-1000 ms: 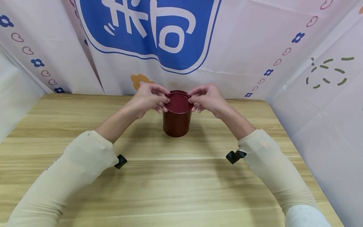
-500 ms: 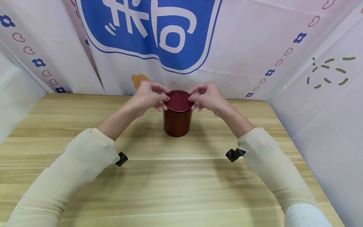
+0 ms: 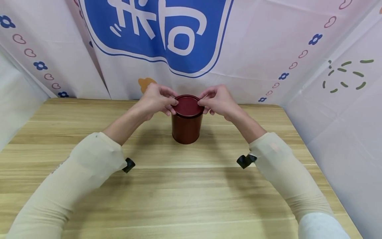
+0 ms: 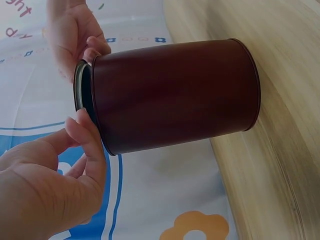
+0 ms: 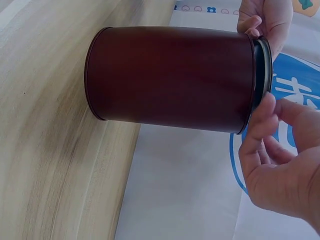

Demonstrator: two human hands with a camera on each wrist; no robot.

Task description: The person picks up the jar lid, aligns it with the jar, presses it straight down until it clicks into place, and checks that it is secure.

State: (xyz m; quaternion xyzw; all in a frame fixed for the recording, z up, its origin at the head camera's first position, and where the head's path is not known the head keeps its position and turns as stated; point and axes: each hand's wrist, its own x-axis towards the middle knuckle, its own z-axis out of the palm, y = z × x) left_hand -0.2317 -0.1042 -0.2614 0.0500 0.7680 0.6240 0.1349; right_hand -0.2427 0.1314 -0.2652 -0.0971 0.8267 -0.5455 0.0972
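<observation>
A dark red round can (image 3: 185,129) stands upright on the wooden table, close to the back wall. Its matching lid (image 3: 188,106) is at the mouth, and both wrist views reveal a dark gap between the lid (image 4: 78,90) and the can's rim, so it is not flush. My left hand (image 3: 156,101) pinches the lid's left edge between thumb and fingers. On the opposite edge my right hand (image 3: 218,102) pinches it the same way. In the right wrist view, my right hand's fingers (image 5: 260,127) lie beside the rim. The can's inside is hidden.
A white printed cloth (image 3: 238,59) with a blue sign hangs right behind the can. More white sheeting (image 3: 337,109) borders the wooden table (image 3: 185,196) on the right. Each sleeve carries a black wrist mount, such as the right mount (image 3: 246,161).
Both hands have risen slightly and shifted a little toward the back. The lid's near edge has moved up with them, and the can's rim no longer shows behind the lid.
</observation>
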